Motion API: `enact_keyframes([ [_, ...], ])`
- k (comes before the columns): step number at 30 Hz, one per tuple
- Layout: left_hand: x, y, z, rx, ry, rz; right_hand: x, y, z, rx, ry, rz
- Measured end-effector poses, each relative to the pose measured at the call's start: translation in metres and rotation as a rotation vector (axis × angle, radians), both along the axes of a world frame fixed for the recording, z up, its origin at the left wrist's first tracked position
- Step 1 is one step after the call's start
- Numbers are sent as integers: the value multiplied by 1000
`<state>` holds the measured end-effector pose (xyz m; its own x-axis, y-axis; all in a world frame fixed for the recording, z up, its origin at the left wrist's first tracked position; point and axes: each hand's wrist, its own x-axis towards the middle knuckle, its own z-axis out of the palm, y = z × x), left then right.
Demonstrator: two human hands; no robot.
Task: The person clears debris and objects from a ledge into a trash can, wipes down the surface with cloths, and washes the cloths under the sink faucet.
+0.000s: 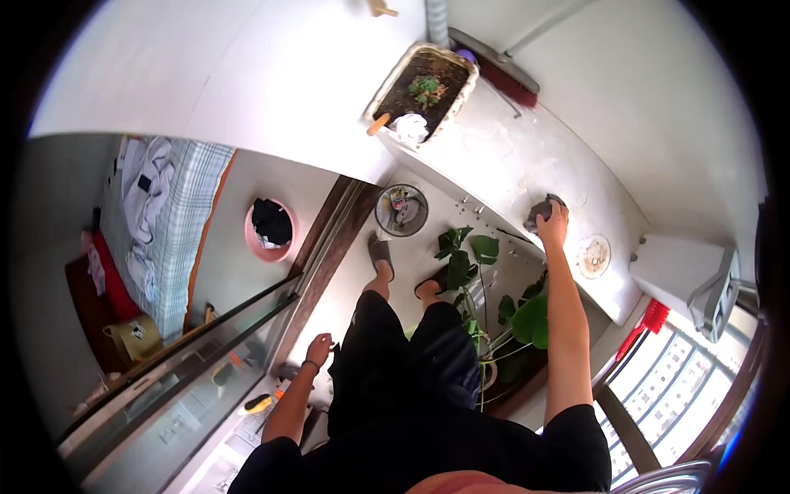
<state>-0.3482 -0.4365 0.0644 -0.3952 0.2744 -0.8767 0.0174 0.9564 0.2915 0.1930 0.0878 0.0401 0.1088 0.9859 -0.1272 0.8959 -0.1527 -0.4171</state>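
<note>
My right hand (555, 224) reaches out over the white ledge (597, 189), its fingers closed on a crumpled dark grey rag (541, 212) pressed against the surface. The ledge around the rag looks wet and smeared. A round whitish dish (594, 256) with brownish stains sits near my right wrist. My left hand (318, 351) hangs low by my left leg, fingers loosely apart, with nothing visible in it and a dark band on the wrist.
A planter (380, 82) with soil stands at the ledge's far end, beside a red-bristled brush (506, 82). On the floor are a round bin (380, 216) and a leafy plant (528, 321). Beyond the sliding door frame (317, 239) sits a pink basin (290, 251).
</note>
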Motion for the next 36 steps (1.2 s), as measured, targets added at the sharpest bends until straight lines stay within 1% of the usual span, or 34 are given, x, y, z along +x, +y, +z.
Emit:
enact_keyframes([
  [1,6,-33,-6,-51,-3,59,-4,9,1,-34,-10,-12],
  [2,15,-80,-18,27,1,132,-11,15,4,-43,2,-39],
  [3,24,-116,-29,106,7,203,-16,22,6,-24,-17,8],
  [4,26,-133,-16,74,40,-301,-25,31,14,-53,-1,33],
  [5,39,-147,-3,-24,-18,-287,-38,38,23,-91,16,58],
  [6,51,-163,7,-124,-75,-279,-49,50,17,46,-22,132],
  [7,69,-174,7,-274,-221,246,-58,61,10,186,-57,203],
  [8,74,-207,-7,-324,-248,388,-107,51,58,236,-337,177],
  [9,82,-203,3,-272,-156,118,-136,58,77,341,-253,287],
  [10,95,-174,46,-220,-60,-152,-164,70,88,439,-165,396],
  [11,99,-197,25,-95,22,-449,-194,81,95,442,33,519],
  [12,102,-213,11,29,163,-735,-224,91,100,443,158,690],
  [14,105,-239,-14,183,270,-653,-293,86,123,460,187,767],
  [15,104,-242,-22,267,328,-609,-313,91,116,441,70,753],
  [16,98,-227,-20,185,178,-337,-326,95,112,367,-48,730],
  [17,90,-188,17,84,27,-64,-334,104,103,280,-27,703],
  [18,86,-167,36,-12,-120,213,-338,103,101,277,-61,705],
  [19,88,-177,29,54,-108,306,-339,107,101,282,-101,707],
  [21,89,-197,20,176,-75,493,-336,115,93,372,-31,665],
  [22,83,-176,48,87,-133,588,-339,111,101,476,78,625],
  [23,82,-184,34,74,-169,657,-333,102,109,468,293,448],
  [25,78,-217,31,10,-208,796,-331,72,122,547,359,368],
  [27,86,-242,30,-28,-222,814,-328,24,119,427,387,346],
  [29,91,-245,28,-65,-181,784,-330,-31,90,319,412,459],
  [30,97,-272,10,-42,-260,855,-334,-56,64,212,446,484],
  [31,102,-274,16,-83,-238,823,-335,-80,36,102,480,503],
  [33,103,-265,21,-149,-193,751,-341,-104,-25,-171,500,402],
  [34,98,-266,23,-135,-244,755,-337,-110,-70,-87,390,455],
  [35,97,-264,23,-73,-146,616,-332,-113,-116,5,280,500],
  [36,94,-258,18,1,-51,469,-330,-107,-136,109,166,536],
])
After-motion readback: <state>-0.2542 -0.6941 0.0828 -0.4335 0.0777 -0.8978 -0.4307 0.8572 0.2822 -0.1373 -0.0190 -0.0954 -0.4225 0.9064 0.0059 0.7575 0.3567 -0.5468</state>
